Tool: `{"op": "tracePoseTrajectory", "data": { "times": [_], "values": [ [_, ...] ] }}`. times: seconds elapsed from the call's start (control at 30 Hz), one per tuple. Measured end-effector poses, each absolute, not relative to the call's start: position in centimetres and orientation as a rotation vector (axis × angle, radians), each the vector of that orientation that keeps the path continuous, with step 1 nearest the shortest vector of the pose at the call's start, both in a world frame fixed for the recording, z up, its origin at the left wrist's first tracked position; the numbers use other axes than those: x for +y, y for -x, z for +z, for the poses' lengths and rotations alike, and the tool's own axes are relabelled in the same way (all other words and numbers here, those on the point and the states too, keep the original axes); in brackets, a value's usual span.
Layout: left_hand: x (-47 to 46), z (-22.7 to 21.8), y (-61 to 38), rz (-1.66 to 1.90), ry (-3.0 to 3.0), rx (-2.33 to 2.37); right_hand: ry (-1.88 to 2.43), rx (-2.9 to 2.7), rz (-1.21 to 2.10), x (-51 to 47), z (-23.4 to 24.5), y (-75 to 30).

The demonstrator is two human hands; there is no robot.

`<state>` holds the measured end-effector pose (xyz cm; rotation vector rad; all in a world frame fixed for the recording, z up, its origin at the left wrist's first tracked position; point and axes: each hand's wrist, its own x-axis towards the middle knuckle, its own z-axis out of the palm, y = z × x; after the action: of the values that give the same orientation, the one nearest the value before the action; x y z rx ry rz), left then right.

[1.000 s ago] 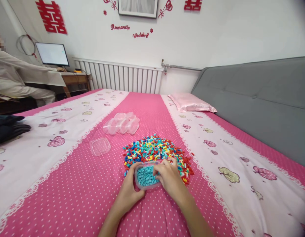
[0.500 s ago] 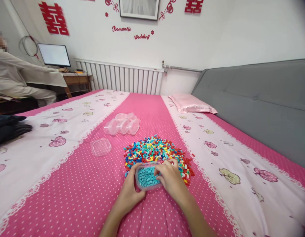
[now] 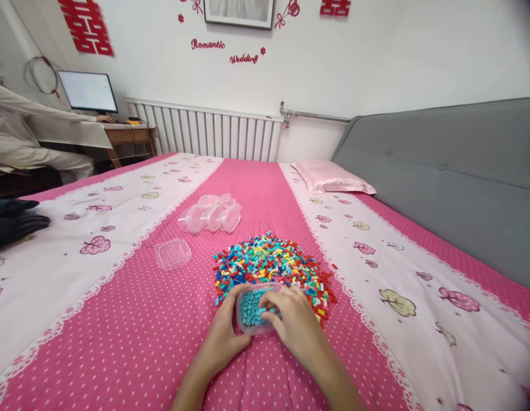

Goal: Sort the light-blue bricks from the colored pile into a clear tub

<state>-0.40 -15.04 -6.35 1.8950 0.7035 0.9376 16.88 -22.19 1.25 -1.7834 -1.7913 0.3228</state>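
A clear plastic container (image 3: 248, 329) filled with small turquoise bricks (image 3: 251, 307) sits low in the middle of the head view. My left hand (image 3: 227, 322) is wrapped around its left side, thumb near the front and fingers at the far rim. My right hand (image 3: 293, 317) reaches over the right side, its bent fingertips down among the turquoise bricks. Whether a brick is pinched in them I cannot make out. Just beyond the container spreads a pile of mixed small toy bricks (image 3: 269, 257) in red, blue, yellow, white and turquoise.
Left of the pile lies a clear lid (image 3: 173, 254), with several clear containers (image 3: 211, 214) behind it. A pink pillow (image 3: 331, 178) rests by the grey headboard (image 3: 445, 154). Dark gloves (image 3: 19, 222) lie at the left edge. A person (image 3: 20, 128) sits at a desk with a monitor (image 3: 88, 91).
My right hand has moved left and deeper over the container, its fingers now covering more of the turquoise bricks. The left hand keeps its hold. The view has shifted slightly.
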Motion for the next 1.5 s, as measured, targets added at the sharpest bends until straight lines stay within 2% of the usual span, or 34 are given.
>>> {"op": "tracePoseTrajectory", "data": {
  "times": [0.63, 0.93, 1.5],
  "values": [
    [-15.2, -6.3, 0.3, 0.925, -1.874, 0.671, 2.063, -1.84, 0.279, -21.3, 0.0, -14.5],
    [-15.2, -6.3, 0.2, 0.946, -1.893, 0.679, 2.03, -1.963, 0.371, -20.9, 0.9, -14.3],
    [-15.2, -6.3, 0.2, 0.928, -1.881, 0.691, 1.994, -1.865, 0.261, -22.1, 0.6, -14.6]
  ]
}}
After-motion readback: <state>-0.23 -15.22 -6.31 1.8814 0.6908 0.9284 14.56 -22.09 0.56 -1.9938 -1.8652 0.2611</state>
